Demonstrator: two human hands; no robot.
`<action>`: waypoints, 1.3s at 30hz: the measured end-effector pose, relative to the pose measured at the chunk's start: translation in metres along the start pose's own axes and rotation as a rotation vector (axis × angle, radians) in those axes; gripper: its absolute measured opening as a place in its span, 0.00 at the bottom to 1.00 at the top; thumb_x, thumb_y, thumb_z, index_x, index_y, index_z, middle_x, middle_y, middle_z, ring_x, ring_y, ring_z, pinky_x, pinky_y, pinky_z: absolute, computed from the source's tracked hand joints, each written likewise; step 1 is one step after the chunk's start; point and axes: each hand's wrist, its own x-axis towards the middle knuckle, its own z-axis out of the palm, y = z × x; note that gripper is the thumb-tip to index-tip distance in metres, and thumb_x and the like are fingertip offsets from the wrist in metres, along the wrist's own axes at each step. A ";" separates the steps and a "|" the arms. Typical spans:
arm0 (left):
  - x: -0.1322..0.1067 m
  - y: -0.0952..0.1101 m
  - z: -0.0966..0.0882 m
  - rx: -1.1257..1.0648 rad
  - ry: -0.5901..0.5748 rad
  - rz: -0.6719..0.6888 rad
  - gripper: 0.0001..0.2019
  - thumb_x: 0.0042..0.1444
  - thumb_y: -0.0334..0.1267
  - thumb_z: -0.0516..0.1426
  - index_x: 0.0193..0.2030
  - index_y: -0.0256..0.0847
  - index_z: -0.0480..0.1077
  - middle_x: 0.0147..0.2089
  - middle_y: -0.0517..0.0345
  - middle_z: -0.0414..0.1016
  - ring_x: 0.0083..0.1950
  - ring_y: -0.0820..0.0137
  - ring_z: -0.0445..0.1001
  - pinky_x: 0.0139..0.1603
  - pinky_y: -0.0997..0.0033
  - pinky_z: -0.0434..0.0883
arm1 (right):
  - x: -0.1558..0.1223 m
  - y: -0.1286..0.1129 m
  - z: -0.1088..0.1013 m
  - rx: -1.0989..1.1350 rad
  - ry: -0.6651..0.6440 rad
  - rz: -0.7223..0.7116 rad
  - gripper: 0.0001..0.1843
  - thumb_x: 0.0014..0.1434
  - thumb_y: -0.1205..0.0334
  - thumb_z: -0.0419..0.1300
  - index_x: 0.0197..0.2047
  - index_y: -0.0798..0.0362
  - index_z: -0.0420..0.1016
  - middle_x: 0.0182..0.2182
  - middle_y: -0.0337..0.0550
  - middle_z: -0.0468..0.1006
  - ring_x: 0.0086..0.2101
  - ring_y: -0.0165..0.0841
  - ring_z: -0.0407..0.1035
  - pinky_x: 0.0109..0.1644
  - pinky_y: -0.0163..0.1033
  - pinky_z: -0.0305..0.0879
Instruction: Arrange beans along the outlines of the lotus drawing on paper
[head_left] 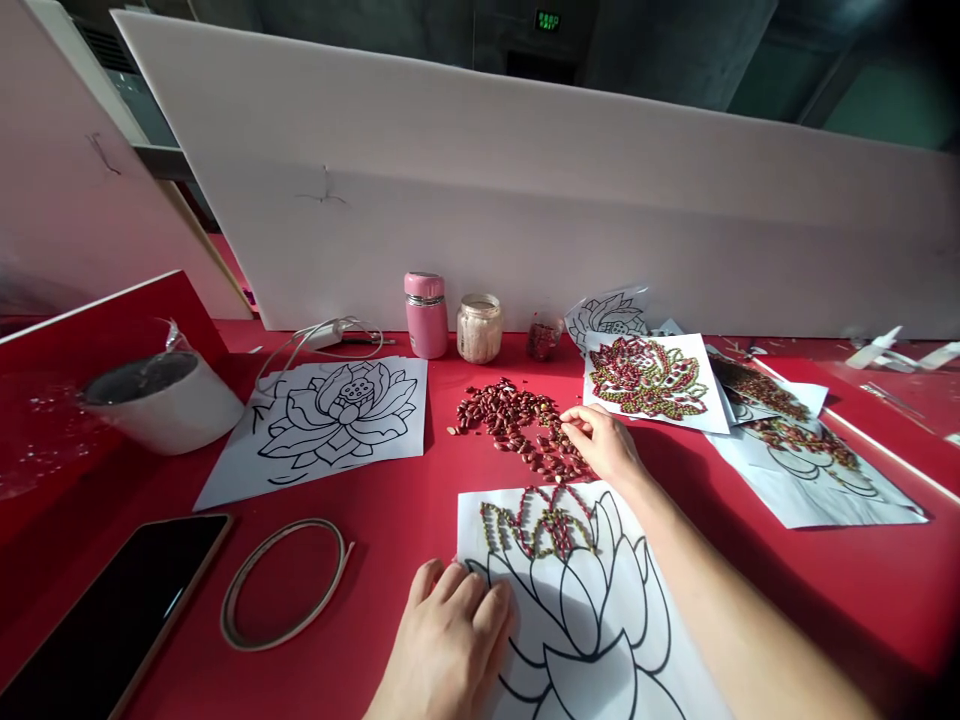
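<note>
My left hand (448, 640) lies flat, fingers together, on the left edge of a lotus outline sheet (600, 620) in front of me. The top petals of that sheet carry rows of red and green beans (541, 522). My right hand (602, 440) reaches over the sheet to a loose pile of red beans (517, 425) on the red table (390, 520). Its fingertips are pinched together at the pile's right edge; what they hold is too small to make out.
A blank lotus sheet (330, 420) lies at left, finished bean pictures (649, 380) at right. A pink flask (426, 314), a glass jar (479, 328) and a small bean cup (542, 340) stand at the back by a white board. A tape ring (283, 580), dark tablet (112, 610) and white tub (161, 400) sit left.
</note>
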 end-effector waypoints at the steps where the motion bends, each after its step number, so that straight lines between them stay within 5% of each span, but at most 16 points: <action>1: 0.000 -0.001 0.001 -0.009 0.002 -0.002 0.06 0.56 0.30 0.48 0.32 0.40 0.65 0.23 0.61 0.64 0.26 0.72 0.61 0.33 0.67 0.56 | 0.001 -0.003 0.001 -0.013 -0.012 -0.011 0.08 0.52 0.60 0.53 0.34 0.50 0.72 0.33 0.40 0.72 0.30 0.29 0.67 0.34 0.35 0.62; 10: -0.002 -0.001 0.003 0.000 0.010 -0.020 0.06 0.55 0.31 0.48 0.31 0.41 0.65 0.23 0.62 0.65 0.26 0.72 0.61 0.35 0.66 0.55 | 0.022 -0.029 0.008 -0.168 -0.142 -0.036 0.07 0.51 0.61 0.53 0.26 0.49 0.71 0.27 0.38 0.69 0.25 0.28 0.62 0.29 0.33 0.54; 15: -0.005 0.001 0.011 -0.004 0.117 -0.068 0.09 0.56 0.31 0.46 0.27 0.40 0.63 0.21 0.62 0.62 0.25 0.72 0.59 0.35 0.64 0.53 | 0.025 -0.035 0.008 -0.177 -0.194 -0.049 0.06 0.49 0.64 0.53 0.24 0.50 0.69 0.25 0.38 0.68 0.25 0.27 0.61 0.31 0.34 0.53; 24: 0.000 0.005 -0.006 -0.040 -0.134 -0.110 0.08 0.57 0.30 0.46 0.30 0.40 0.64 0.24 0.60 0.64 0.28 0.70 0.60 0.36 0.65 0.54 | 0.024 -0.023 0.009 0.017 -0.116 0.012 0.06 0.52 0.59 0.51 0.28 0.52 0.63 0.26 0.38 0.66 0.27 0.29 0.60 0.32 0.36 0.56; 28: -0.001 0.006 -0.007 -0.050 -0.160 -0.121 0.09 0.58 0.32 0.45 0.33 0.39 0.65 0.25 0.59 0.64 0.29 0.70 0.60 0.36 0.64 0.55 | 0.006 -0.032 -0.001 0.153 -0.082 0.029 0.13 0.57 0.53 0.44 0.30 0.52 0.60 0.23 0.36 0.62 0.25 0.27 0.58 0.30 0.35 0.58; 32: -0.001 0.006 -0.006 -0.071 -0.182 -0.124 0.10 0.58 0.33 0.45 0.34 0.39 0.66 0.25 0.59 0.65 0.29 0.70 0.60 0.36 0.64 0.54 | -0.026 -0.056 -0.011 0.389 -0.320 -0.127 0.11 0.57 0.53 0.49 0.29 0.51 0.61 0.23 0.35 0.62 0.25 0.26 0.57 0.29 0.33 0.58; 39: -0.001 0.006 -0.004 -0.075 -0.204 -0.143 0.12 0.59 0.34 0.44 0.35 0.39 0.67 0.26 0.60 0.65 0.30 0.70 0.60 0.37 0.63 0.54 | -0.061 -0.074 -0.020 0.297 -0.499 -0.311 0.06 0.54 0.62 0.54 0.28 0.52 0.67 0.40 0.43 0.67 0.42 0.30 0.63 0.46 0.38 0.61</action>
